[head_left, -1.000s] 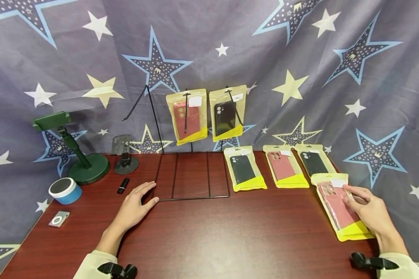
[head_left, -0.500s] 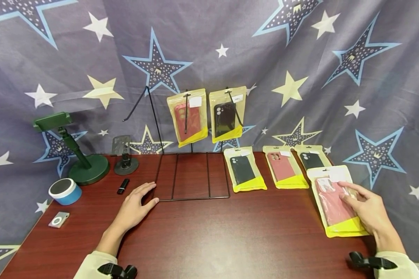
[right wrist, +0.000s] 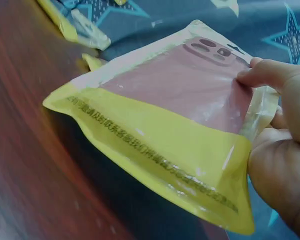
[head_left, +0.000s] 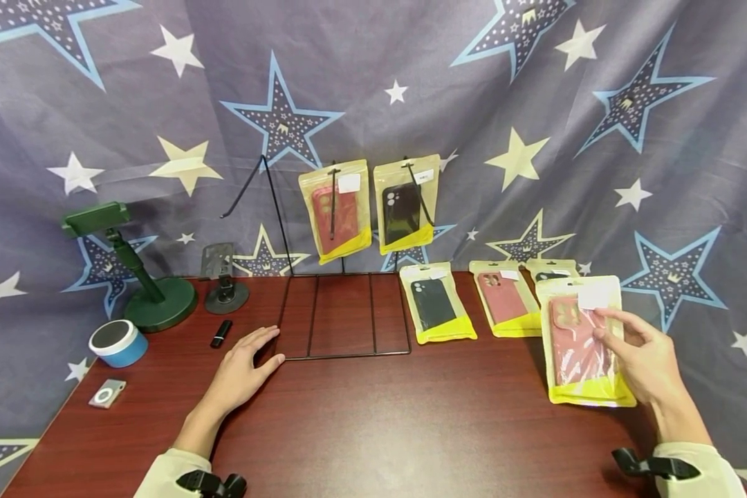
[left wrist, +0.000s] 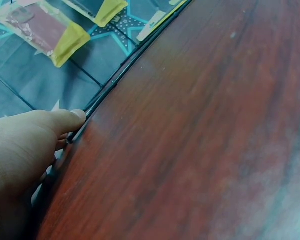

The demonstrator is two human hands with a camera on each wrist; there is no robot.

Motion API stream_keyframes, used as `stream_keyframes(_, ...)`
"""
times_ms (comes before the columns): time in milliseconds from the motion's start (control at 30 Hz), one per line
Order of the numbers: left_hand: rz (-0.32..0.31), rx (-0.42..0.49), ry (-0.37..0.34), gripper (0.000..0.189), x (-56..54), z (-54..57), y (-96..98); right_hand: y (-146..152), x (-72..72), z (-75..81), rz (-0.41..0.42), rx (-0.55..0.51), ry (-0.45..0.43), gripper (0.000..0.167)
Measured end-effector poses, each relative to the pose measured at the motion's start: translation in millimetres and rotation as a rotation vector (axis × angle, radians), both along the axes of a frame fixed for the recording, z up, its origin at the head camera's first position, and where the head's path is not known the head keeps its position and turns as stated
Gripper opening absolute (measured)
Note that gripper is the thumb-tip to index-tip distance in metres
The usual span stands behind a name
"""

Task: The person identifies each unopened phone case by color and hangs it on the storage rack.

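My right hand (head_left: 644, 360) pinches the right edge of a clear-front pouch with a pink phone case (head_left: 579, 346) inside, its lower end yellow. In the right wrist view the packaged phone case (right wrist: 190, 90) is tilted above the table, thumb on its front. My left hand (head_left: 241, 366) lies at the left front corner of a black wire display rack (head_left: 348, 355), thumb and fingers spread and the thumb touching the wire in the left wrist view. On the rack's hooks hang a packaged pink case (head_left: 342, 221) and a packaged black case (head_left: 404, 214).
Right of the rack lie a packaged dark case (head_left: 432, 304), a pink one (head_left: 504, 301) and another dark one (head_left: 550, 268), partly hidden. A bare hook (head_left: 243, 187) juts out at left. Green phone stand (head_left: 160, 304), grey stand (head_left: 224, 294), blue speaker (head_left: 120, 346), black USB stick (head_left: 220, 333), small music player (head_left: 107, 393) stand left.
My right hand has lifted the packaged pink phone case and moved it left and upward, so it now overlaps the dark one behind it. The left hand has stayed at the rack corner.
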State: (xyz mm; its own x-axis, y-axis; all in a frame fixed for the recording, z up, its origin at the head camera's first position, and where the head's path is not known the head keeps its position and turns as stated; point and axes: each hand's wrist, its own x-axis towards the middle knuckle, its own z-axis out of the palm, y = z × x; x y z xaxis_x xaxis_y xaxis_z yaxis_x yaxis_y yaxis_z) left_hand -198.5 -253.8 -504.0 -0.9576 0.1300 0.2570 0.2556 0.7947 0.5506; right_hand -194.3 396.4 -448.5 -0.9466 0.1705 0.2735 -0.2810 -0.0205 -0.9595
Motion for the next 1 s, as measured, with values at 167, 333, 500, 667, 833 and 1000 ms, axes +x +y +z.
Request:
stream_keyframes(167,0.001,-0.005,0.007,0.058,-0.3,-1.3,-0.1,-19,-2.8,11.1,0.072,-0.085,0.058,0.037)
stream_keyframes(333,0.0,-0.009,0.011,0.059,-0.8,-2.0,-0.5,-42,-4.9,26.7,0.125,-0.108,0.102,0.037)
stream_keyframes(500,-0.004,-0.004,0.009,0.059,-0.7,-1.6,-0.7,-67,-7.2,41.7,0.169,-0.099,0.18,0.038)
stream_keyframes(667,-0.003,-0.005,0.007,0.059,-0.7,-1.7,-1.0,-91,-8.2,52.5,0.223,-0.09,0.21,0.039)
stream_keyframes(833,0.0,-0.004,0.007,0.058,-0.5,-1.6,-0.7,-113,-4.7,60.5,0.273,-0.086,0.227,0.041)
stream_keyframes(1000,0.001,-0.003,0.008,0.058,-0.2,-0.9,-0.4,-135,-1.2,65.7,0.328,-0.099,0.297,0.044)
